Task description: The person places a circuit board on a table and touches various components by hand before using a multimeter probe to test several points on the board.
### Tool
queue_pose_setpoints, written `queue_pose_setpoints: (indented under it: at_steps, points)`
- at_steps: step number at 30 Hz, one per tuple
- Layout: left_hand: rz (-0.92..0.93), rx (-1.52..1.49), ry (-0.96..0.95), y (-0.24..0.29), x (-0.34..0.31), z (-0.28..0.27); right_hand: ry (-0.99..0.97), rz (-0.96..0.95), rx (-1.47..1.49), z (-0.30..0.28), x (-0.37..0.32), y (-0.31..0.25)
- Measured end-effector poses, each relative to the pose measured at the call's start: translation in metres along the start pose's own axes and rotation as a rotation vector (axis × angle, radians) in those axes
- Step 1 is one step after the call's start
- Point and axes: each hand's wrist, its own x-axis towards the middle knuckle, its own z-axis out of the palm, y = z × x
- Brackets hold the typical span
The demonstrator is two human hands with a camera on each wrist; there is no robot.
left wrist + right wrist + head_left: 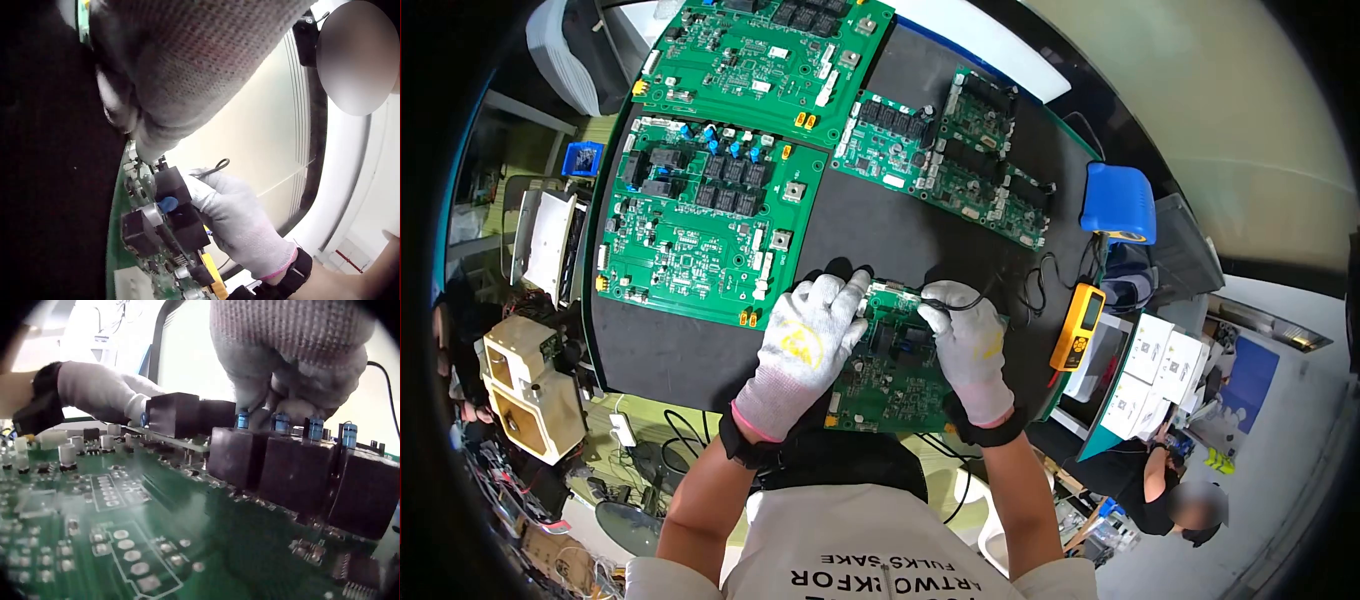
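Observation:
A green circuit board lies at the near edge of a black mat. My gloved left hand holds its far left corner, fingers curled over the edge. My gloved right hand pinches a thin black probe lead at the board's far edge. In the right wrist view, the right hand hovers over black relays and small blue components; the left hand sits at the board's far side. The left wrist view shows the left hand, the right hand and the lead's loop.
Three larger green boards cover the far mat. A yellow multimeter and a blue unit stand to the right. White boxes and another person are lower right; cream casings sit left.

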Motion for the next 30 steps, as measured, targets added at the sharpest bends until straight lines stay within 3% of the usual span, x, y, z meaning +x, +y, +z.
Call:
queue_pose_setpoints:
  at_steps: [13, 22, 24, 27, 30]
  points:
    - [0.02, 0.002, -0.013, -0.004, 0.001, 0.001, 0.054, -0.021, 0.126, 0.003, 0.004, -0.001]
    - [0.011, 0.005, 0.003, 0.001, 0.001, -0.002, 0.009, 0.042, 0.014, 0.0, 0.001, -0.004]
    - [0.003, 0.005, -0.005, 0.001, 0.002, -0.002, -0.081, -0.042, -0.02, -0.007, 0.007, -0.01]
    - [0.098, -0.02, 0.044, -0.002, 0.003, 0.0, -0.061, -0.019, -0.21, -0.006, 0.004, -0.011]
    - [0.074, -0.051, 0.012, -0.005, 0.003, 0.004, -0.063, 0.024, -0.069, 0.0, 0.002, -0.005]
